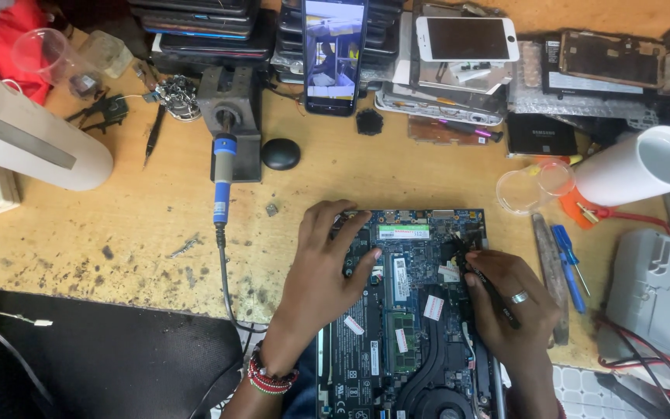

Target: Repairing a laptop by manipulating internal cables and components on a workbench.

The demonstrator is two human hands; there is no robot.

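Pinched between the thumb and fingers of the right hand point(509, 299) is a slim black tool point(481, 273), held like a pen, its tip pointing up and left onto the blue circuit board point(428, 248) of an opened laptop point(405, 326) that lies on the wooden bench point(133, 217) right in front of the person. That hand is curled tight round the tool, a ring on one finger. By contrast, the left hand point(323, 271) grips nothing: its fingers are spread and lie flat on the left part of the board, the thumb reaching in toward the memory slot, pressing the machine steady. Judging from this, the step in hand is fine work at a small part near the upper right of the board, prying or probing at a connector or screw there; which one cannot be made out, since the tip is small and partly lost against the dark parts. A next move would seem to call for a light, steady tip and little force, with the left hand bracing, since the parts about the tip sit close together. Just right of the laptop lie two blue screwdrivers point(569, 264), and a blue-handled soldering iron point(222, 182) rests in its stand to the upper left, well apart from both hands.
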